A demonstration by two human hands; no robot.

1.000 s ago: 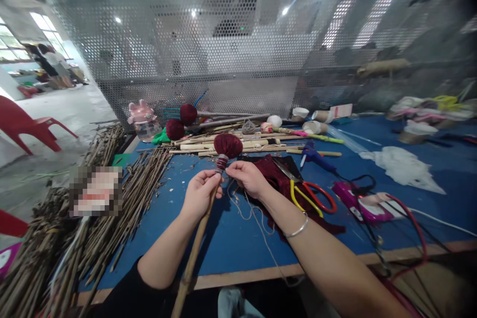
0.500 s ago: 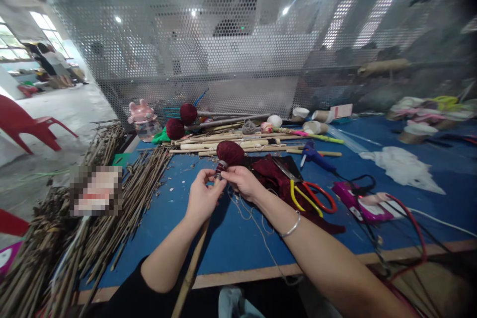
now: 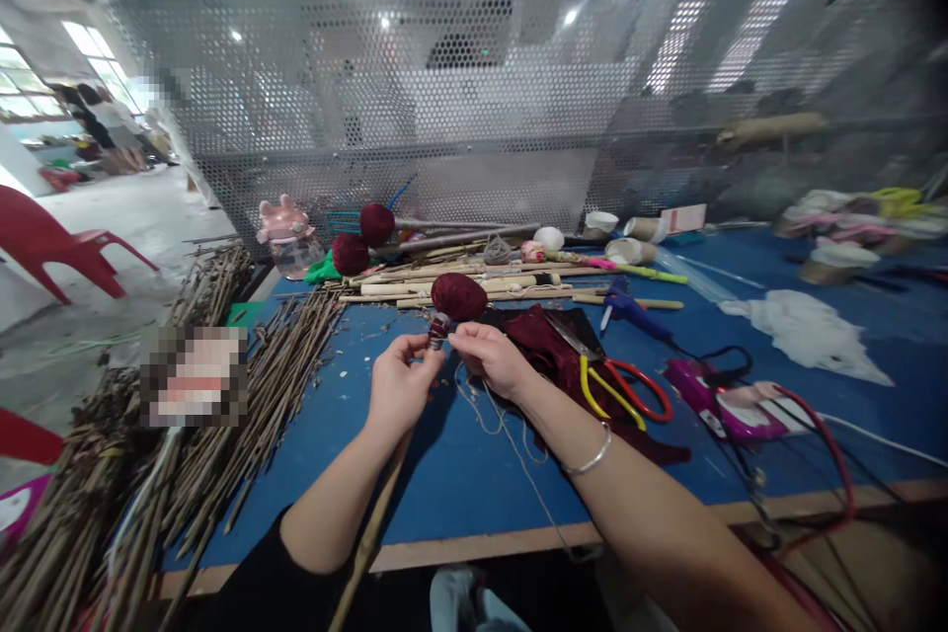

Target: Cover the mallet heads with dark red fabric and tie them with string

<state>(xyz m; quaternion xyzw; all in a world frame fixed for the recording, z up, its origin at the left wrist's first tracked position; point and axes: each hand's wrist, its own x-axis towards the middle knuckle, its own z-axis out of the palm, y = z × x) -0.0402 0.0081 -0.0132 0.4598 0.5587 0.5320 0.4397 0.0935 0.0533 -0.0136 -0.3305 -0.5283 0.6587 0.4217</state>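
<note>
My left hand (image 3: pixel 400 380) is closed around a wooden stick (image 3: pixel 375 523), just below its top. The stick carries a dark red fabric-covered ball (image 3: pixel 459 294), and grey string is wound round the neck (image 3: pixel 437 329) under it. Close to the right of the neck, my right hand (image 3: pixel 493 355) has its thumb and fingers pinched together on the thin string (image 3: pixel 522 454). Loose string trails below that hand across the blue table to its front edge. Behind my right wrist lie dark red cloth (image 3: pixel 544 355) and scissors (image 3: pixel 603 385) with yellow and red handles.
Bundled thin twigs (image 3: pixel 214 425) cover the left side. Two more red balls (image 3: pixel 377 224) and several sticks (image 3: pixel 459 286) lie at the back, before a perforated metal screen (image 3: pixel 444 118). To the right are a blue glue gun (image 3: pixel 629 311), a purple box (image 3: pixel 715 405), cables and white plastic (image 3: pixel 807 331).
My right hand has moved slightly right and away from the wound neck, leaving more of the binding visible. My left hand keeps its hold on the stick.
</note>
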